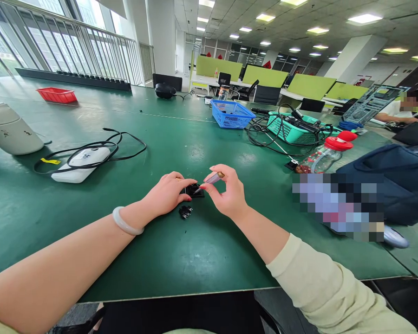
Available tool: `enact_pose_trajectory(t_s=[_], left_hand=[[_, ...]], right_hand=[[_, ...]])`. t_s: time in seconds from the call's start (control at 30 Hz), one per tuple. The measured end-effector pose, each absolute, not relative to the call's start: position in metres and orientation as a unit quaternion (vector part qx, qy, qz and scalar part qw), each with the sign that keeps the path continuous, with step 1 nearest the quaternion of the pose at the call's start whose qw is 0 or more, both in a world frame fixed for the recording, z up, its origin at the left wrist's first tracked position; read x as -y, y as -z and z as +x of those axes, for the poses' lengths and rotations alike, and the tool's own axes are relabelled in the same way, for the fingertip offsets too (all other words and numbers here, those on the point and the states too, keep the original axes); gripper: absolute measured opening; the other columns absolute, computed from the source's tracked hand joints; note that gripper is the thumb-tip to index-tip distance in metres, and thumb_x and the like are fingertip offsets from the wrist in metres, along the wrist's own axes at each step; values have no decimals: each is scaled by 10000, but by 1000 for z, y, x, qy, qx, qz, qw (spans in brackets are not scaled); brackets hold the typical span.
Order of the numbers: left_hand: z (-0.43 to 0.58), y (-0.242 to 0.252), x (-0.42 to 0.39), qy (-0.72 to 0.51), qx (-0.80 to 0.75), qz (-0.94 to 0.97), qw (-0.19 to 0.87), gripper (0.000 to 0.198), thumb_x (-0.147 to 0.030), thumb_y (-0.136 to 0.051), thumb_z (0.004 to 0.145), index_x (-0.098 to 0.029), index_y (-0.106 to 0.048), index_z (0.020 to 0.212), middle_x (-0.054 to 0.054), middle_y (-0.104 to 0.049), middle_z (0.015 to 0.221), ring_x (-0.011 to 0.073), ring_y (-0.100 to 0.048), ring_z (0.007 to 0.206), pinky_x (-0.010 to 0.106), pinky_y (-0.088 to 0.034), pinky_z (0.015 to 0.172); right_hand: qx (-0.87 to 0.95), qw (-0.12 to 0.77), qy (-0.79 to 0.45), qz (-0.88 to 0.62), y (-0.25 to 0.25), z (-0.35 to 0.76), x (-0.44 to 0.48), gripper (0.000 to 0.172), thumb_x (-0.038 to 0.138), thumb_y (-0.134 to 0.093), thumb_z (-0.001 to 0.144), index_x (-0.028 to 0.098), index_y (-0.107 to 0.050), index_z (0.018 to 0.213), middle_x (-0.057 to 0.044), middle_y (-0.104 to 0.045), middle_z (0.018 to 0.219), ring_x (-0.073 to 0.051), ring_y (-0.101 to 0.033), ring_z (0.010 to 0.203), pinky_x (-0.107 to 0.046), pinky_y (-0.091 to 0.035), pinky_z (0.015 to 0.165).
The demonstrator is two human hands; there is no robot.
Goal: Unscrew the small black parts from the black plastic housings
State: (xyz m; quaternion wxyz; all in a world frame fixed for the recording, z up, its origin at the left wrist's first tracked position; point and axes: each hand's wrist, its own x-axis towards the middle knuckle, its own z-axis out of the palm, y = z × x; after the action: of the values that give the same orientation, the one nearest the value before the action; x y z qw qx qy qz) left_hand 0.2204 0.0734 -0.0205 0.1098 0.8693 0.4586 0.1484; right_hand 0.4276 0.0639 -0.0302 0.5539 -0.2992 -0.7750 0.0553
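Observation:
My left hand, a pale bangle on its wrist, rests on the table. Its thumb and forefinger grip the left side of a small flat black part, partly hidden by my fingers. Pinched in my right hand is a slim pen-like tool with a brownish end. Its narrow tip slants down to the left and meets the black part; whether it is a screwdriver or another pointed tool I cannot tell. Just nearer to me lies a second small black piece with shiny metal bits, touched by neither hand.
On the green table, a white device with a black cable lies left. Further back are a red tray, a blue basket and a teal basket of cables. A red-lidded bottle and dark bag stand right.

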Motion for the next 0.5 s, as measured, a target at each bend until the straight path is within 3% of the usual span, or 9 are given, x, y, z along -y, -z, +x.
enact_pose_trajectory(t_s=[0.23, 0.5], left_hand=[[220, 22, -73, -135, -460, 871, 103, 456, -284, -651, 884, -296, -596, 1336, 83, -682, 1117, 285, -556, 1174, 490, -444, 1072], [219, 21, -72, -141, -444, 878, 106, 304, -297, -626, 895, -235, -655, 1191, 90, -681, 1061, 285, -579, 1105, 494, -465, 1029]], right_hand=[[823, 527, -40, -209, 27, 422, -64, 414, 121, -554, 935, 326, -468, 1284, -8, -699, 958, -175, -693, 845, -410, -574, 857], [839, 477, -109, -239, 26, 420, -63, 445, 78, -461, 934, 300, -448, 1319, -25, -701, 979, -165, -683, 875, -383, -589, 851]])
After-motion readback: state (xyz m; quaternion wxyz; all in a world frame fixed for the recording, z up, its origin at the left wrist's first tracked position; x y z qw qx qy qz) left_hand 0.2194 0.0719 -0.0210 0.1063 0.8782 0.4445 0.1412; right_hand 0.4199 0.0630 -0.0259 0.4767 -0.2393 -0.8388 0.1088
